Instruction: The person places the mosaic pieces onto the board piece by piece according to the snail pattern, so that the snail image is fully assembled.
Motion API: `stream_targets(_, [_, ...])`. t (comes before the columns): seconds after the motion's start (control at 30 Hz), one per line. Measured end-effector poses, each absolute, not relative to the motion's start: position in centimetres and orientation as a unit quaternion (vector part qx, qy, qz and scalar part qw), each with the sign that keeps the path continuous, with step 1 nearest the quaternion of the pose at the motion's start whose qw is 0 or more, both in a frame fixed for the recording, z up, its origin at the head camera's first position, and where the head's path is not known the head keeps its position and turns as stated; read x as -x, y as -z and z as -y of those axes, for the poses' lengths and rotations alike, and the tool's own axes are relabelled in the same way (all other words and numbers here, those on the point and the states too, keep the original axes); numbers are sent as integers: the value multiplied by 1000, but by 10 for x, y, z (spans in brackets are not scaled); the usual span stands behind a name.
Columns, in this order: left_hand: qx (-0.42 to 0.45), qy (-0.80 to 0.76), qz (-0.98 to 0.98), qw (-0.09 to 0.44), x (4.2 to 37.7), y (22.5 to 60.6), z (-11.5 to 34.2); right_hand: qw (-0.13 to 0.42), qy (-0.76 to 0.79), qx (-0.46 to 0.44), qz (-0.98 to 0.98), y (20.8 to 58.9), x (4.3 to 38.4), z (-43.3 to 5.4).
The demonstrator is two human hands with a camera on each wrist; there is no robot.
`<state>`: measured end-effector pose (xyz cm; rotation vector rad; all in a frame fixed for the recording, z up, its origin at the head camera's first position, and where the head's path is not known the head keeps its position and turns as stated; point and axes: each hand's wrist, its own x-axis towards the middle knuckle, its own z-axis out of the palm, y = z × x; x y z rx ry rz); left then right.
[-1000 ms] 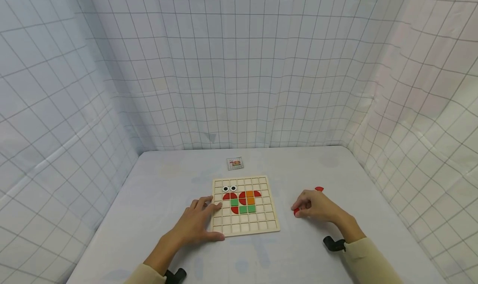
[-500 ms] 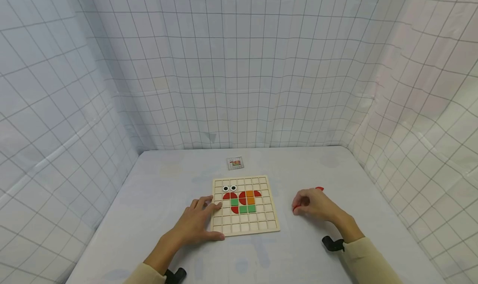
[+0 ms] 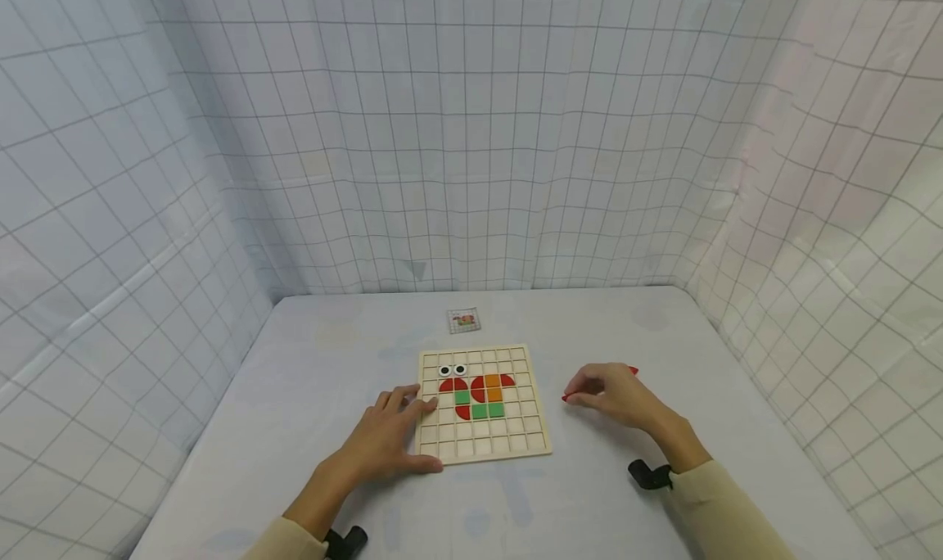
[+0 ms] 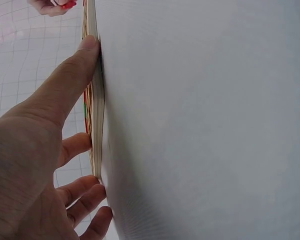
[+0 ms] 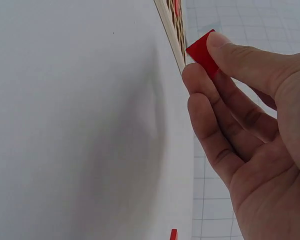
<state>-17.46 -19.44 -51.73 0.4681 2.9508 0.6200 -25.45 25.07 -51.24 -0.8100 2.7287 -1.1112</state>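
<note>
A pale wooden grid board (image 3: 513, 443) lies on the white table with red, orange and green tiles and two round eye pieces (image 3: 453, 371) set in its squares. My left hand (image 3: 386, 441) rests spread at the board's left side, its thumb along the front edge. In the left wrist view the fingertips (image 4: 92, 192) touch the board's side. To the right of the board, my right hand (image 3: 615, 392) pinches a red tile (image 5: 202, 52) between thumb and fingers, raised off the table. Part of that tile is hidden by the fingers.
Another red piece (image 3: 633, 370) lies on the table just beyond my right hand, mostly hidden by it. A small picture card (image 3: 463, 321) lies behind the board. Grid-patterned white curtains (image 3: 471, 175) enclose the table at the back and both sides.
My right hand has lifted the red tile and shifted slightly left and away from me, toward the board. The left hand and the board have stayed in place.
</note>
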Motion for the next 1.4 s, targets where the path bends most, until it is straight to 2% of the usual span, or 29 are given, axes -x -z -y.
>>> stream_targets(0.8, [-157,-197,-967,39,176,522,195,-11,330,370,-868,515,271,-183])
stream_targets(1.07, [-155,-201,-966,39,177,522,195,15,293,359,-886,514,274,-161])
stream_targets(1.4, [-156,-203,-966,41,176,521,196,-8,210,363,-908,513,272,-153])
